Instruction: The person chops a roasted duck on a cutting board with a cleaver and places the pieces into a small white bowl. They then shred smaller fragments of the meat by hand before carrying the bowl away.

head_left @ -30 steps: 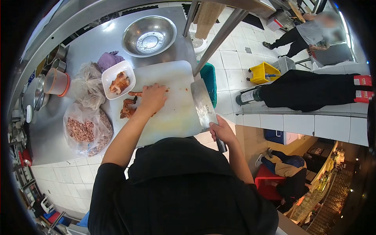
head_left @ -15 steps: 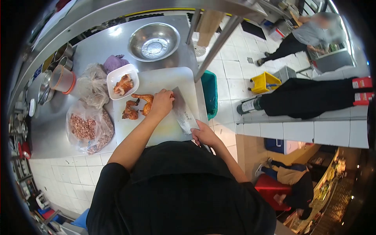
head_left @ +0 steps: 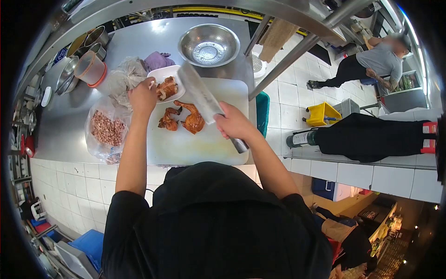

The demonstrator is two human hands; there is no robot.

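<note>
My right hand (head_left: 232,122) is wrapped round the handle of a broad cleaver (head_left: 200,90), its blade raised over the right part of the white cutting board (head_left: 200,146). At the left edge of a white tray (head_left: 177,74) is my left hand (head_left: 143,96), fingers closed; what they grip, if anything, is hidden. Pieces of browned poultry (head_left: 166,88) lie in the tray. Below it on the board are a roasted leg (head_left: 192,120) and a smaller roasted piece (head_left: 169,122).
Left of the board are a bag of chopped meat (head_left: 108,128), a crumpled clear bag (head_left: 124,79) and a plastic tub (head_left: 90,67). Behind stands a metal bowl (head_left: 209,45). A shelf post (head_left: 283,67) rises at the right. Two people are farther off.
My left hand has moved left from the board's middle to the tray. My right hand has lifted the cleaver up and left, away from the board's right edge.
</note>
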